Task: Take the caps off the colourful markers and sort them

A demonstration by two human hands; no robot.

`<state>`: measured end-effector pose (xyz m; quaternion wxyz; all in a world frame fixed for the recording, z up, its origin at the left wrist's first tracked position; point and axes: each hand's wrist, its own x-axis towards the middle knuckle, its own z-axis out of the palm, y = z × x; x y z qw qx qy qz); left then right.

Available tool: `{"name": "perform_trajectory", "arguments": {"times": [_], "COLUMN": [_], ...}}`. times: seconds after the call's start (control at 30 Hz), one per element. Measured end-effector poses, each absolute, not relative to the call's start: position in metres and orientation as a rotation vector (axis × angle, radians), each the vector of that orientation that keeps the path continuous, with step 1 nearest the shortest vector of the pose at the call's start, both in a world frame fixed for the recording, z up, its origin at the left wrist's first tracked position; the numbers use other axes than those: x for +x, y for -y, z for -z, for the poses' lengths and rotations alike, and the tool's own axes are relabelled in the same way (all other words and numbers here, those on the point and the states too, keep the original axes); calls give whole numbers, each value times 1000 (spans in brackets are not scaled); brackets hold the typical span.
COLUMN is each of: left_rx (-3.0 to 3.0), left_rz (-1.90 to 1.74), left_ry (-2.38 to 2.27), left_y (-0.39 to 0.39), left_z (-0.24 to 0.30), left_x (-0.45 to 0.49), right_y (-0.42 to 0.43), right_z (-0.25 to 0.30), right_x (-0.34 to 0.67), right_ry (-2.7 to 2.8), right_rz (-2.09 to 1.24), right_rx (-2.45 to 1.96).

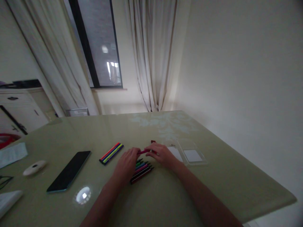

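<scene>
A magenta pen (143, 152) lies level between my hands above the table. My left hand (127, 161) is closed on one end, and the fingers of my right hand (161, 154) are pinched around the other. Something dark red (153, 141) sticks out past my right fingers; I cannot make out whether it is a separate piece. Below my hands, several coloured pens (142, 173) lie side by side, their left parts partly covered by my left hand. Off to the left, another row of bright pens (111, 154) rests on the table.
A clear plastic case (201, 163) with white inserts lies open right of my hands. On the left are a black phone (68, 171), a white computer mouse (34, 168), a pale folded sheet (13, 154) and a white device (9, 200). A wall borders the table's right side.
</scene>
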<state>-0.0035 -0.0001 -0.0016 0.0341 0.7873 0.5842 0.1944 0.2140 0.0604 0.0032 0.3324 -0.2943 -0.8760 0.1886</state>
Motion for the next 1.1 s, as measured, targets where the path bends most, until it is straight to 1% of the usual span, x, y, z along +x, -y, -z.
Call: {"name": "perform_trajectory", "arguments": {"times": [0.07, 0.17, 0.23, 0.33, 0.47, 0.67, 0.8, 0.87, 0.93, 1.03, 1.1], "left_rx": [2447, 2386, 2326, 2253, 2245, 2138, 2072, 2044, 2024, 2005, 1991], "left_rz": [-569, -478, -471, -582, -529, -556, -600, -658, -682, -545, -441], "left_ry": [-1785, -1909, -2014, -2112, -2133, -1935, -1880, -1988, -2201, -2481, -2513], "left_y": [6, 11, 9, 1, -9, -13, -15, -15, -14, -11, -10], "left_z": [-2, -9, -12, -9, 2, 12, 12, 11, 11, 12, 12], "left_x": [6, 6, -5, -27, -46, -48, -51, -55, -61, -69, -75], "right_y": [-59, -65, -74, -88, -98, -114, -133, -139, -141, -140, -140], "right_z": [-3, -5, -7, -8, -4, -11, -19, -19, -16, -9, -6], "right_x": [209, 215, 229, 252, 256, 208, 183, 176, 172, 168, 169], "right_ry": [2306, 2227, 2078, 1853, 1788, 1984, 2210, 2323, 2410, 2452, 2457], "right_rz": [-496, -496, -451, -340, -252, -322, -249, -189, -161, -168, -177], "right_rx": [-690, -691, -775, -900, -1017, -1133, -1272, -1341, -1380, -1397, -1405]}}
